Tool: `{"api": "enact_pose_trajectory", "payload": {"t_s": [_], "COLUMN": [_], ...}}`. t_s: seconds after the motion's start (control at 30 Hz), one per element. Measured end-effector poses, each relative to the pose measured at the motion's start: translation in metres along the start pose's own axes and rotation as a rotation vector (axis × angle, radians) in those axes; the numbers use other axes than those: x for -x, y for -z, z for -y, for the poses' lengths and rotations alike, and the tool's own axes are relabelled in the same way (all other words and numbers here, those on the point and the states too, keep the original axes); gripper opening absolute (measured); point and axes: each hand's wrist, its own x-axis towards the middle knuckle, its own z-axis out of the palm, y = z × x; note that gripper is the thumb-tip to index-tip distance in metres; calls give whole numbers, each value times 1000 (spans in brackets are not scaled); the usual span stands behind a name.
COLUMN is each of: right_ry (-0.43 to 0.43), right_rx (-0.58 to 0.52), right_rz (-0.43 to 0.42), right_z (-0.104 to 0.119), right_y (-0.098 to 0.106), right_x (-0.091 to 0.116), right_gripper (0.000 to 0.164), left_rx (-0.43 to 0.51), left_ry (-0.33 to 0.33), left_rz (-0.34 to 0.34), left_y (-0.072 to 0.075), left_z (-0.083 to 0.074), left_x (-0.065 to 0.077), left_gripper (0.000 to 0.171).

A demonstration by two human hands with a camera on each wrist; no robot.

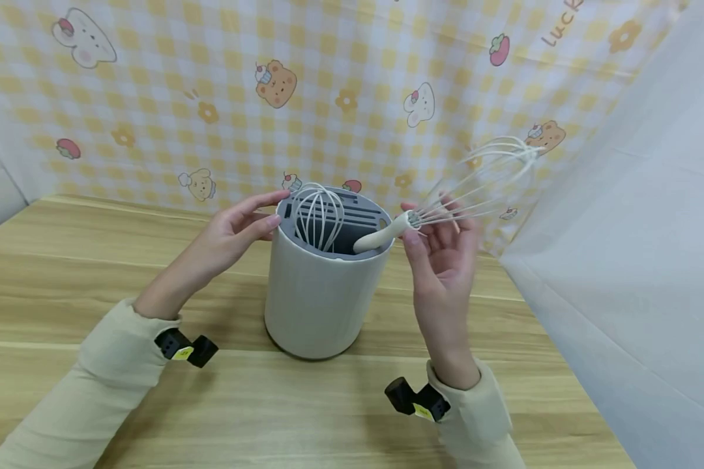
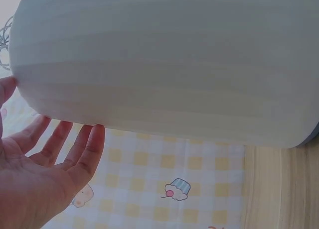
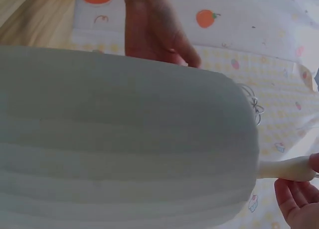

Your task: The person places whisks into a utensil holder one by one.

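Note:
A cream-coloured utensil holder [image 1: 322,306] with a grey slotted top [image 1: 360,218] stands upright on the table. My left hand [image 1: 229,238] rests its thumb and fingertips against the holder's left rim and side; in the left wrist view those fingers [image 2: 94,144] are spread and nearly straight. Between thumb and fingers, my right hand [image 1: 446,267] pinches a whisk [image 1: 390,234] where handle meets wires. Its wire loops point up and right, and the handle's tip is at the wide opening. A second whisk [image 1: 319,215] stands in that opening, wires up, its handle hidden inside.
Under the holder is a wood-grain table [image 1: 258,404]. A yellow-checked cloth [image 1: 340,130] with cartoon prints hangs behind, and a white sheet [image 1: 633,215] slopes down on the right. Each wrist carries a small black camera, left [image 1: 184,347] and right [image 1: 416,398].

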Motion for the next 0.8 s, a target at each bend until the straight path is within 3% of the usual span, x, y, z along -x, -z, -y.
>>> {"api": "enact_pose_trajectory", "payload": {"t_s": [0.3,0.53,0.8], "right_ry": [-75,-101,-59], "right_rx": [282,358,383], "right_rz": [89,112,121], "right_z": [-13,-17,-19], "right_y": [-2,-4,-7], "right_x": [1,2,2], "right_gripper": [54,60,63], "left_rx": [2,-1,-3], "left_ry": [1,-4,-6], "left_rz": [3,2,1], "left_y": [0,0,1], "left_z": [0,0,0], "left_x": [0,0,0], "left_gripper": [46,46,46]}}
